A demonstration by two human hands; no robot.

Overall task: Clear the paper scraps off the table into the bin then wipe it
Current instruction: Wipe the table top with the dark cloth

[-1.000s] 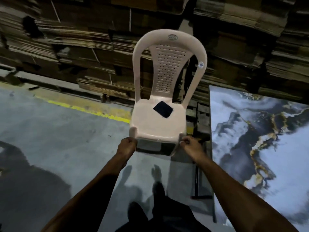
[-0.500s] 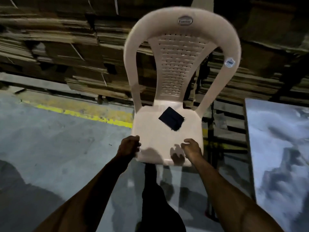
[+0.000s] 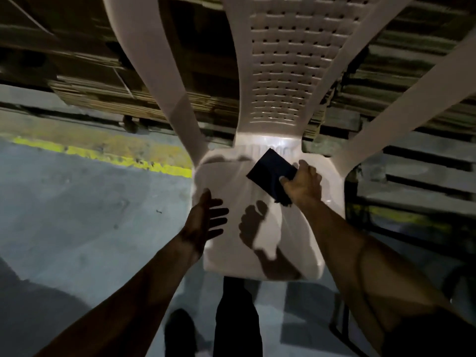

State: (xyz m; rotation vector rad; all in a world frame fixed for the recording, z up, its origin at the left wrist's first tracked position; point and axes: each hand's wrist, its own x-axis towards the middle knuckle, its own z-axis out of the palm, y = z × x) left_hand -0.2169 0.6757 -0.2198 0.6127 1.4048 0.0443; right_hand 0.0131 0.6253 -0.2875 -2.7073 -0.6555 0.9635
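A dark folded cloth (image 3: 270, 176) lies on the seat of a pale plastic chair (image 3: 257, 243) right in front of me. My right hand (image 3: 302, 185) grips the cloth's right edge, thumb on top and fingers curled round it. My left hand (image 3: 206, 222) hovers by the seat's left front edge with fingers straight and spread, holding nothing. No table, paper scraps or bin are in sight.
Stacks of flattened cardboard (image 3: 85, 73) fill the background behind the chair. A yellow line (image 3: 103, 157) runs across the grey concrete floor (image 3: 64, 228) at the left. Dark pallet slats (image 3: 425, 176) stand at the right. My legs show below the seat.
Both hands have let go of the chair's front edge. My right hand has reached forward and taken hold of the dark cloth. My head has moved closer; the marbled table has left view.
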